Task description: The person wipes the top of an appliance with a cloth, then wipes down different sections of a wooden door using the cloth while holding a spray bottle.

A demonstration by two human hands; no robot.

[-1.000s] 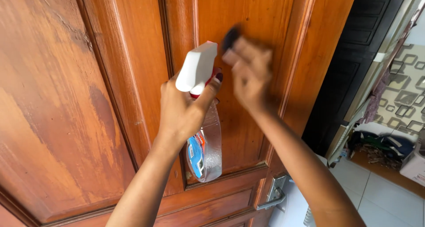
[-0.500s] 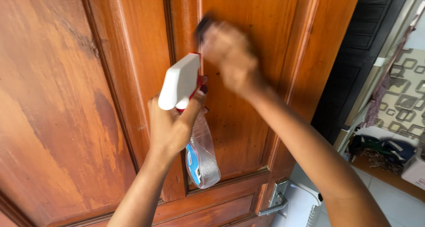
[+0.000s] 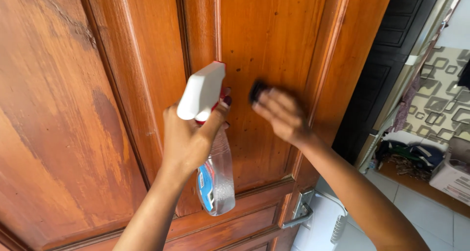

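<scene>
Metal lever door handle (image 3: 299, 216) low on door edge. Beyond it, dark panelled door (image 3: 387, 50) standing ajar. White tiled floor (image 3: 431, 216) at lower right. Patterned wall covering (image 3: 443, 99) with grey square motifs. Dark heap of clutter (image 3: 409, 155) on floor near wall, white box (image 3: 453, 177) just beside it.

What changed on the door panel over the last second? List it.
The right hand slid its dark pad up the wooden door panel, then back down. The left hand kept its grip on the spray bottle, nozzle up. The door handle did not move.
</scene>
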